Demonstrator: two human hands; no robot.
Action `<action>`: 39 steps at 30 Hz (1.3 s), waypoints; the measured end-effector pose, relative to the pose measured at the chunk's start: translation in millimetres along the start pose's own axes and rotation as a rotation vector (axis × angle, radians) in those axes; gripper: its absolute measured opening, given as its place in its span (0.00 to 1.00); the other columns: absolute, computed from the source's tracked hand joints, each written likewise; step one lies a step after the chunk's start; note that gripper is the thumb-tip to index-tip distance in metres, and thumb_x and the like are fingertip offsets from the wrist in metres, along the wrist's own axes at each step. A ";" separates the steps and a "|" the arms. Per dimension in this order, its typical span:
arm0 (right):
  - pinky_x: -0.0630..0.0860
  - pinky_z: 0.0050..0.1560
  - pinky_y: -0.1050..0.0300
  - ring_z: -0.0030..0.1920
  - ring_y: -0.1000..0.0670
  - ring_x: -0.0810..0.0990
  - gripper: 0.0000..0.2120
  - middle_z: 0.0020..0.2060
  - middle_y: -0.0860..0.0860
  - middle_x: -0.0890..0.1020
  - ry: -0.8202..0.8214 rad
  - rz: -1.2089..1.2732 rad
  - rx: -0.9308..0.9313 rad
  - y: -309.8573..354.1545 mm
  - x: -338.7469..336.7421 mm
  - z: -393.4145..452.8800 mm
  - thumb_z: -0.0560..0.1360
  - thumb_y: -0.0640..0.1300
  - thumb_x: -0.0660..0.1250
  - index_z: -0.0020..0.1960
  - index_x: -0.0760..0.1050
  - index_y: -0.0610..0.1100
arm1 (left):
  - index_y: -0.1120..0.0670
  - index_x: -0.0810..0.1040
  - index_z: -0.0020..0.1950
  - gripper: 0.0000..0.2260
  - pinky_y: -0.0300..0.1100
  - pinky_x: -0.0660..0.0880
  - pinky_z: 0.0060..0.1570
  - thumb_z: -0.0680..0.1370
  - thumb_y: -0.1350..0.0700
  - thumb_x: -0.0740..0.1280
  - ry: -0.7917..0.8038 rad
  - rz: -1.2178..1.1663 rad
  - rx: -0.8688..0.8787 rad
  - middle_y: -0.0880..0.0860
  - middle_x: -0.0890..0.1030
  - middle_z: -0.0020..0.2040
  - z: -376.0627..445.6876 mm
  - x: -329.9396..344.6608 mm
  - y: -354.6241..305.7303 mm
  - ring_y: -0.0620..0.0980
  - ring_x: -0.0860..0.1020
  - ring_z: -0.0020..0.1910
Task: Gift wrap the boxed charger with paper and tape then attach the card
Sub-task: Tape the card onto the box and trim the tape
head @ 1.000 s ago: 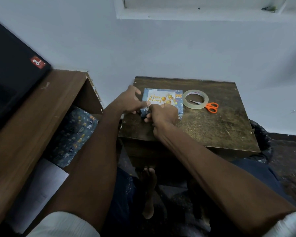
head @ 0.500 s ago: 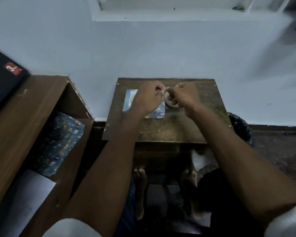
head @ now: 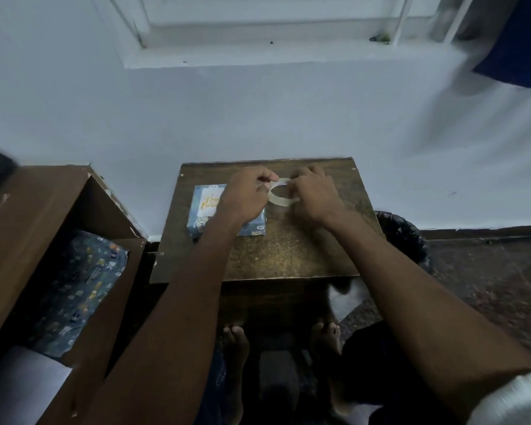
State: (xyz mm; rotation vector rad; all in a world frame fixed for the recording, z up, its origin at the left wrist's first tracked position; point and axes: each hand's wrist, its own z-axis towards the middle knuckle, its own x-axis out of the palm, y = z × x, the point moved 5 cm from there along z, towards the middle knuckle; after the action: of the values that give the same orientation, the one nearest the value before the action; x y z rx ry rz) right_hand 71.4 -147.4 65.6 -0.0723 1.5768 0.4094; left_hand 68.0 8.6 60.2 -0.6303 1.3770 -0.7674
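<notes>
A room in a home, by the look of it: a plain painted wall (head: 258, 118) with a white window ledge (head: 288, 56) at 12 o'clock, and a small worn wooden table (head: 288, 256) pushed against it. At 9 o'clock stands a brown wooden cabinet (head: 37, 216) holding patterned wrapping paper (head: 80, 289), and at 6 o'clock the person's bare feet (head: 235, 342) rest on a dark floor (head: 488, 271).

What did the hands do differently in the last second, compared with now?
Both hands left the wrapped box and went right to the tape roll. The right hand now grips the roll; the left hand pinches at its edge, seemingly the tape end. The box with the card on top stayed put on the table. The scissors are no longer visible.
</notes>
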 end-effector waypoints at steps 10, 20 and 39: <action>0.68 0.39 0.63 0.41 0.52 0.78 0.10 0.38 0.52 0.82 -0.058 0.397 -0.062 -31.5 -36.4 -14.1 0.83 0.39 0.64 0.45 0.79 0.41 | 0.53 0.88 0.57 0.10 0.33 0.74 0.37 0.85 0.58 0.66 0.088 -0.480 -0.188 0.48 0.87 0.46 -12.2 -0.6 -12.9 0.36 0.78 0.34; 0.76 0.46 0.48 0.44 0.44 0.80 0.11 0.40 0.49 0.82 -0.034 0.553 -0.200 -22.5 -34.5 -14.8 0.83 0.38 0.61 0.45 0.79 0.46 | 0.56 0.89 0.51 0.03 0.37 0.74 0.36 0.79 0.58 0.75 -0.010 -0.677 -0.294 0.46 0.87 0.40 -23.2 0.1 -14.3 0.41 0.78 0.32; 0.72 0.39 0.55 0.42 0.49 0.81 0.13 0.45 0.44 0.82 0.405 1.156 -0.028 -10.6 0.0 -15.6 0.88 0.41 0.55 0.52 0.77 0.45 | 0.53 0.86 0.54 0.03 0.41 0.80 0.52 0.82 0.55 0.74 -0.120 -0.582 -0.026 0.47 0.89 0.52 -23.5 -32.6 -24.9 0.44 0.86 0.53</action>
State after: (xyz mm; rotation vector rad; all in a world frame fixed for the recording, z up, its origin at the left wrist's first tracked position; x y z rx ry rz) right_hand 59.7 -161.9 63.3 0.8170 1.8886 1.3735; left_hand 41.0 20.0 97.3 -1.1034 1.0979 -1.1505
